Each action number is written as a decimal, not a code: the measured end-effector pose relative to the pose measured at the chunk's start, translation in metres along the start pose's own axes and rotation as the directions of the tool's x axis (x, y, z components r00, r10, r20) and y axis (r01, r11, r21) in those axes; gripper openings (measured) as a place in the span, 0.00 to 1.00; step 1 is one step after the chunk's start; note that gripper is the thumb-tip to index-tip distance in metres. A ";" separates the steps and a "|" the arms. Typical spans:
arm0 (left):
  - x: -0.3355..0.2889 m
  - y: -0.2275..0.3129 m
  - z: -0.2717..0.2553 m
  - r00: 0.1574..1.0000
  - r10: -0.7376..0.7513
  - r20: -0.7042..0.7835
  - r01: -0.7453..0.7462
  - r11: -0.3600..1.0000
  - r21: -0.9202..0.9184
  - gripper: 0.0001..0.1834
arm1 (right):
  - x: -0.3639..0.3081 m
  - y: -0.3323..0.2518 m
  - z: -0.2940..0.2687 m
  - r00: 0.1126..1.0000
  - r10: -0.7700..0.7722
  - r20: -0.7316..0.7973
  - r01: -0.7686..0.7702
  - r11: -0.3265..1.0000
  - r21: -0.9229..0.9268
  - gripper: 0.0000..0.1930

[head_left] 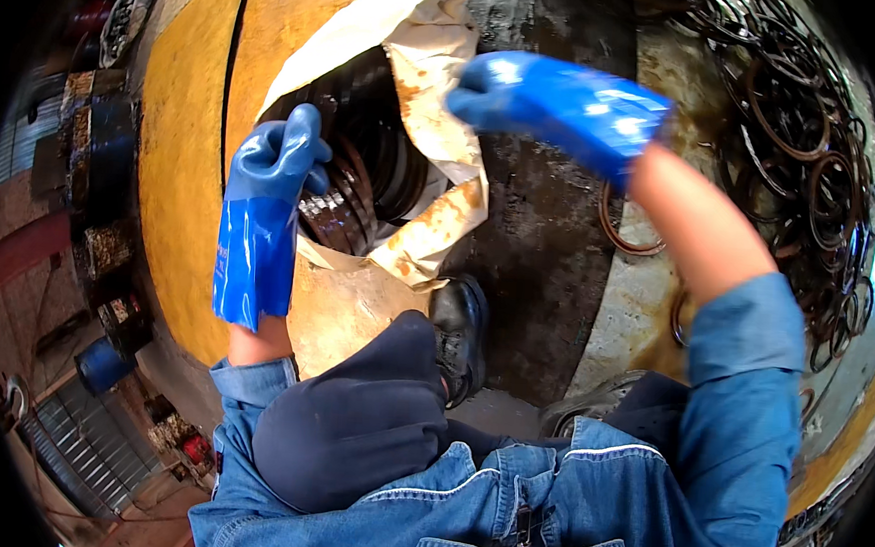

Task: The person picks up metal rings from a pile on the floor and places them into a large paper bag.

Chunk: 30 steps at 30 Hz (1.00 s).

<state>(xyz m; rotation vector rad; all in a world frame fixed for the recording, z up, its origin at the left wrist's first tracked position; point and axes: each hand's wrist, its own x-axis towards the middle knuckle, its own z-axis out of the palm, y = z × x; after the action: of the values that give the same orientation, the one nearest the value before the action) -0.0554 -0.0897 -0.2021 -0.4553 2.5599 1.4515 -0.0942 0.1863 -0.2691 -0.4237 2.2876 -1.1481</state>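
A pale cloth-like sack (437, 123), stained brown, stands with its mouth open in front of me. Inside it, dark brown ring-shaped parts (344, 203) are stacked on edge. My left hand (282, 154), in a long blue rubber glove, is over the left side of the sack's mouth with its fingers curled in. Whether it pinches the rim is hidden. At the sack's right edge is my right hand (504, 92), gloved the same way and slightly blurred. Its fingers are bent together, and what they hold, if anything, cannot be made out.
A tangled heap of dark metal rings (797, 125) lies on the right, with a loose ring (629, 225) nearer the sack. Under the sack is a yellowish board (187, 188). My black shoe (459, 335) is close to the sack's near edge. Cylindrical machine parts (105, 143) line the left.
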 end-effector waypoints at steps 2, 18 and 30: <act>0.005 0.024 0.035 0.975 -0.021 0.220 0.006 0.998 0.070 0.20 | -0.044 0.067 -0.045 0.981 0.189 -0.047 -0.190 0.981 -0.036 0.25; -0.019 -0.076 0.102 0.777 -0.164 0.607 -0.328 0.718 0.614 0.28 | -0.388 0.286 -0.007 0.175 0.763 -0.622 -0.674 0.554 0.489 0.19; -0.023 -0.082 0.101 0.877 -0.340 0.340 0.115 0.835 0.538 0.15 | -0.325 0.344 -0.107 0.416 0.117 -0.902 -0.893 0.238 -0.381 0.09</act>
<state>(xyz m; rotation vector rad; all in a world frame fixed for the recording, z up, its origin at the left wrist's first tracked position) -0.0063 -0.0383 -0.3142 -0.3097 2.2928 0.6535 0.0916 0.6185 -0.3889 0.7949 3.1351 0.5490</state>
